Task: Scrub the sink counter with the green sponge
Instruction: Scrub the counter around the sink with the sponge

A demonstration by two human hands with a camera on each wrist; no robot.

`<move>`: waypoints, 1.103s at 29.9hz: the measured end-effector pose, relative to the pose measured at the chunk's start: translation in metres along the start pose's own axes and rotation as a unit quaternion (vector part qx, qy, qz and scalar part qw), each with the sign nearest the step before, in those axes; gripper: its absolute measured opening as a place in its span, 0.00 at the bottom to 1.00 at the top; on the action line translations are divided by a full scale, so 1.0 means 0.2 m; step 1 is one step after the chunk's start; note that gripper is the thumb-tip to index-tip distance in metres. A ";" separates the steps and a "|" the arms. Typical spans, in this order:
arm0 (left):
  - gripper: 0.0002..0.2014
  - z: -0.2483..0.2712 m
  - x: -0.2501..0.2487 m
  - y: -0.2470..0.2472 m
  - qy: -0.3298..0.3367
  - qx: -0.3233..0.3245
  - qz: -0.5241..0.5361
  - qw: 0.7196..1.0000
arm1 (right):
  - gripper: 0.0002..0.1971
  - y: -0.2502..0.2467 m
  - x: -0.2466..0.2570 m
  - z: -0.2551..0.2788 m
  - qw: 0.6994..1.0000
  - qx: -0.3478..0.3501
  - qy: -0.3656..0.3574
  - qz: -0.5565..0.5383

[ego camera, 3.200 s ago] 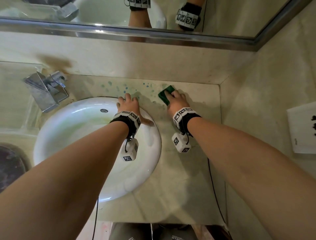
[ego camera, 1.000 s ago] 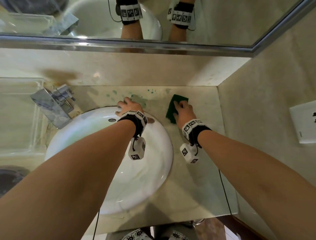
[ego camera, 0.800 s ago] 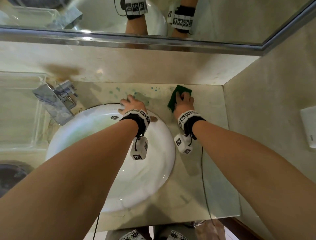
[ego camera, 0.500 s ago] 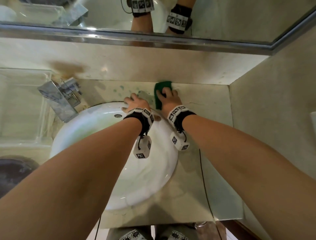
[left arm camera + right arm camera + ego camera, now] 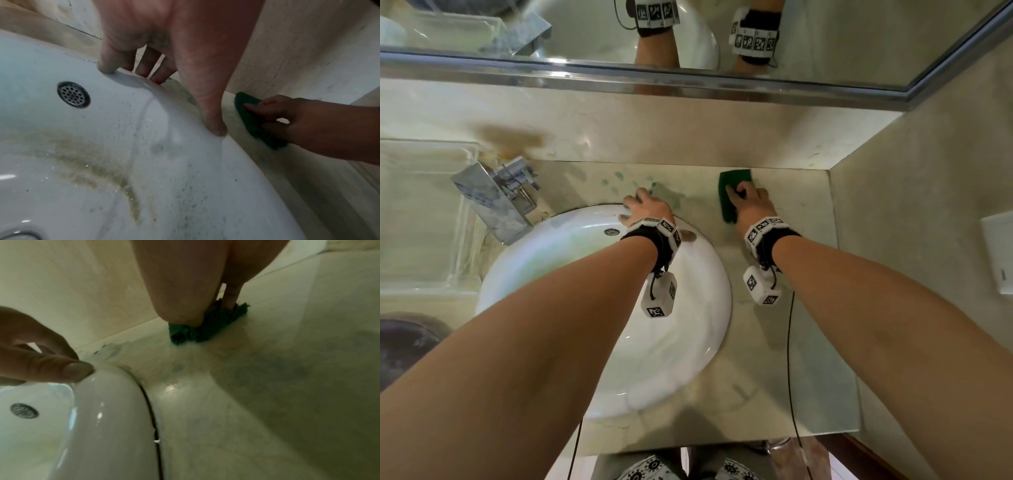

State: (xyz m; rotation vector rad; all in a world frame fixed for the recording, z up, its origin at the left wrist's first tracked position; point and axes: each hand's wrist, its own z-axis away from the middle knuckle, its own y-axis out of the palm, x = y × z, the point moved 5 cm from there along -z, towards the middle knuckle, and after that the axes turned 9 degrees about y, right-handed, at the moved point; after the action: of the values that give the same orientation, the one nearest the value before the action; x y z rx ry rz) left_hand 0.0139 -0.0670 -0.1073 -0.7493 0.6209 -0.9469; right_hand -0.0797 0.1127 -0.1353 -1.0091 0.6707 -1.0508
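Note:
The green sponge [image 5: 732,192] lies flat on the beige marble counter [image 5: 804,219], close to the back wall and right of the basin. My right hand [image 5: 749,201] grips it, fingers curled over its top and thumb at its near edge. The left wrist view shows the sponge [image 5: 254,120] under that right hand [image 5: 285,116]; the right wrist view shows the sponge [image 5: 207,327] crumpled beneath my thumb. My left hand [image 5: 643,207] holds nothing. In the left wrist view my left hand [image 5: 160,76] rests its spread fingertips and thumb on the white basin's back rim [image 5: 185,113]. Blue-green spots [image 5: 619,178] mark the counter behind it.
The round white basin [image 5: 714,274] fills the counter's left part, with a chrome faucet [image 5: 496,202] at its left. A mirror [image 5: 825,41] runs above the backsplash. The right side wall [image 5: 914,240] carries a white plate [image 5: 998,253]. A black cable [image 5: 788,342] crosses the counter.
My right hand has slid the sponge to the right along the back wall, away from my left hand. The left hand stays on the basin rim.

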 end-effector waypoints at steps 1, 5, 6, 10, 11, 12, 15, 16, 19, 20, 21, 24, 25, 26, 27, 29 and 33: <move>0.54 0.00 0.00 0.00 0.004 -0.003 -0.004 1.000 | 0.39 0.00 -0.03 0.01 1.000 0.002 0.009 0.010; 0.45 0.01 0.05 -0.03 0.026 -0.013 -0.022 0.999 | 0.38 -0.02 -0.05 0.01 0.999 0.012 0.042 0.032; 0.43 0.00 0.07 -0.05 0.025 -0.014 -0.023 0.999 | 0.36 -0.01 -0.04 0.01 0.999 0.017 0.049 0.015; 0.45 0.00 0.21 -0.09 -0.012 -0.027 -0.028 0.999 | 0.30 0.01 0.08 0.01 0.998 -0.009 0.036 -0.051; 0.46 0.00 0.25 -0.09 -0.017 -0.029 -0.028 0.999 | 0.29 0.02 0.12 0.02 0.998 -0.014 0.019 -0.056; 0.47 -0.01 0.28 -0.10 -0.018 -0.030 -0.028 0.999 | 0.29 0.02 0.16 0.02 0.998 -0.015 0.003 -0.060; 0.47 -0.05 0.34 -0.12 -0.001 -0.033 -0.053 0.998 | 0.29 0.02 0.28 0.01 0.998 -0.004 -0.023 -0.061; 0.46 -0.06 0.34 -0.12 0.009 -0.032 -0.064 0.997 | 0.30 0.03 0.32 0.01 0.998 0.000 -0.024 -0.056; 0.43 -0.08 0.34 -0.11 0.024 -0.021 -0.070 0.997 | 0.31 0.04 0.44 -0.03 0.999 0.017 -0.029 -0.041; 0.44 -0.09 0.33 -0.11 0.022 -0.018 -0.070 0.997 | 0.32 0.05 0.48 -0.04 0.998 0.023 -0.031 -0.039; 0.44 -0.09 0.33 -0.11 0.020 -0.015 -0.070 0.997 | 0.34 0.05 0.51 -0.05 0.998 0.030 -0.031 -0.039; 0.45 -0.09 0.33 -0.11 0.018 -0.012 -0.070 0.997 | 0.38 0.06 0.55 -0.06 0.998 0.031 -0.023 -0.047; 0.45 -0.09 0.33 -0.11 0.019 -0.013 -0.071 0.997 | 0.37 0.06 0.55 -0.06 0.998 0.025 -0.020 -0.051; 0.45 -0.09 0.32 -0.11 0.019 -0.013 -0.073 0.997 | 0.36 0.06 0.54 -0.06 0.998 0.016 -0.016 -0.058; 0.44 -0.09 0.32 -0.11 0.018 -0.014 -0.074 0.997 | 0.35 0.06 0.52 -0.06 0.998 0.007 -0.009 -0.067; 0.44 -0.09 0.33 -0.11 0.016 -0.015 -0.074 0.997 | 0.33 0.05 0.46 -0.05 0.996 -0.008 0.019 -0.088; 0.44 -0.09 0.32 -0.11 0.015 -0.006 -0.070 0.997 | 0.30 0.04 0.30 -0.02 0.992 -0.016 0.072 -0.104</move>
State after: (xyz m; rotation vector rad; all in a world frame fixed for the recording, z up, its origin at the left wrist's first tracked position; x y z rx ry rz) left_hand 0.0193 -0.1369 -0.1106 -0.7993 0.6069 -1.0851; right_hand -0.0576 0.0562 -0.1439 -1.0537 0.7111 -1.3091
